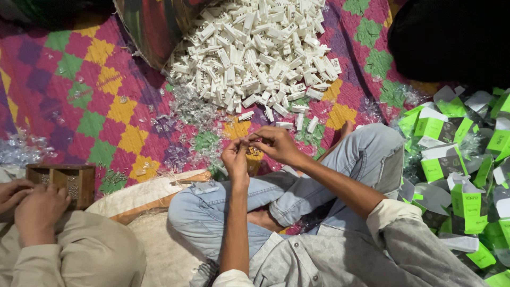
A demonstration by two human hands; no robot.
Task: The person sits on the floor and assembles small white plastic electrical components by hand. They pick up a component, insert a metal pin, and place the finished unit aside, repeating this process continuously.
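Fingers (254, 139) of both hands pinch a small clear wrapper (258, 137).

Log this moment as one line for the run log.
left hand and right hand: together, pinching something small, unclear | white parts pile: ahead | green boxes: right

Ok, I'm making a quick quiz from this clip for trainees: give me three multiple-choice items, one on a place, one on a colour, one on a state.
1. Where is the heap of white plastic parts?
A. on the patterned mat beyond the knees
B. in the wooden box
C. on the lap

2. What colour are the small cartons at the right?
A. red and black
B. green and white
C. blue

3. How are the left hand and right hand placed?
A. flat on the mat
B. far apart
C. together, fingertips pinching something small

Answers: 1 A, the heap lies on the mat; 2 B, green panels with white flaps; 3 C, the fingertips meet above the knees.
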